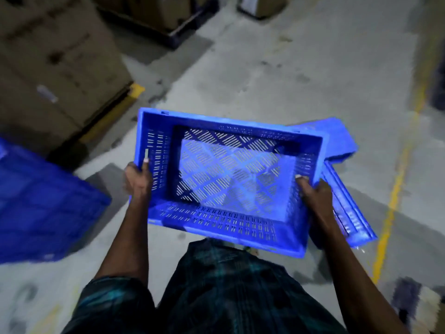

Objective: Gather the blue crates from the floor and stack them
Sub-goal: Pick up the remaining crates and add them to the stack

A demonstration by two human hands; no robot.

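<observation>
Partly hidden: 2nd blue crate (342, 141) on floor (265, 68), behind held crate (224, 179); 3rd crate (36, 201) cut off at left, blurred. Held crate mouth-up, off floor, long axis left-right. Left hand (137, 179) & right hand (313, 196) grip its short ends.

Both arms reach forward; the left hand (137, 179) and right hand (313, 192) grip opposite rims of the blue crate (226, 179), thumbs hooked inside.

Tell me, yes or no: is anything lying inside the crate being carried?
No. The held crate, gripped by the left hand and right hand, shows only its bare slotted bottom.
</observation>
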